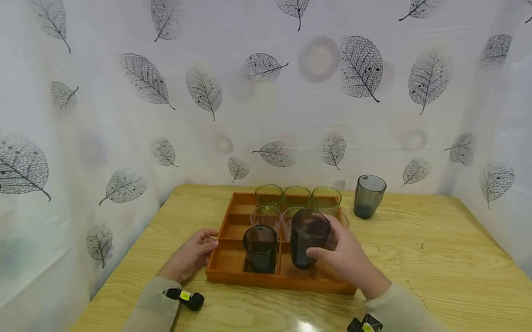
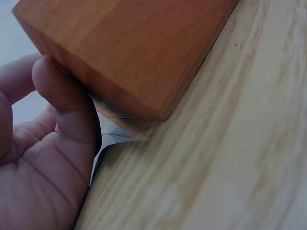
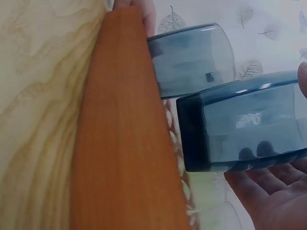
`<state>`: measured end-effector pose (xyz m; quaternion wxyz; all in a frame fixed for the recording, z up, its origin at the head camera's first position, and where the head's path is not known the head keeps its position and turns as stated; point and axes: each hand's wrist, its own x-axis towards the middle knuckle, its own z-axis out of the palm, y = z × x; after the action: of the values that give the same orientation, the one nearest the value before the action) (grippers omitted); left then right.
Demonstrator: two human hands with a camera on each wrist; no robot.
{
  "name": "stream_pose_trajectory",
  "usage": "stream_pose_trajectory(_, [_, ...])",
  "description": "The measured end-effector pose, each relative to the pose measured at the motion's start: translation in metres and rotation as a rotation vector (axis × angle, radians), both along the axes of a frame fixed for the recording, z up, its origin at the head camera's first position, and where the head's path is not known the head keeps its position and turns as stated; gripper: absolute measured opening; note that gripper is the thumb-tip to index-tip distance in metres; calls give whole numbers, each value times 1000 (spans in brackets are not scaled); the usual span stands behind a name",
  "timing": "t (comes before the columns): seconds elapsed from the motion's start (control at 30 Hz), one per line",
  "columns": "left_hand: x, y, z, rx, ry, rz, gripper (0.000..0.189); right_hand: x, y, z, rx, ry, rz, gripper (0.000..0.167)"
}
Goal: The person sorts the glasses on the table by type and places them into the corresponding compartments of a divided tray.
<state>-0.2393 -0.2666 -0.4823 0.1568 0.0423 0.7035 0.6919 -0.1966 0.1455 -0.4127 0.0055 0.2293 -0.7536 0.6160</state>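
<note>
My right hand (image 1: 344, 256) holds a dark grey drinking glass (image 1: 301, 248) upright over the front right compartment of a wooden divided tray (image 1: 284, 282). In the right wrist view, the held glass (image 3: 244, 124) shows its thick base just above the tray's wall (image 3: 124, 124), fingers on one side and thumb on the other. A matching dark glass (image 1: 260, 251) stands in the front left compartment. At the tray's left side, my left hand (image 1: 192, 254) touches the outer wall with thumb and fingers; its thumb (image 2: 62, 88) lies along the tray's corner in the left wrist view.
Green glasses (image 1: 268, 195) line the tray's back row, and clear glasses (image 1: 265, 218) fill part of the middle row, some hidden by my right hand. Another grey glass (image 1: 369, 199) stands on the wooden table (image 1: 443, 250) behind the tray's right side. A leaf-patterned curtain (image 1: 294, 118) hangs behind.
</note>
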Motion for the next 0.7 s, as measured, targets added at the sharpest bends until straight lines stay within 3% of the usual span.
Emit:
stream_pose_trajectory(0.3, [-1,0,0,-12,-5,5,46,5,-10,-10,132,-86,-20,78])
stream_pose_trajectory(0.7, [0,0,0,-17,-16,13,46,2,-16,-25,96,-157,30,75])
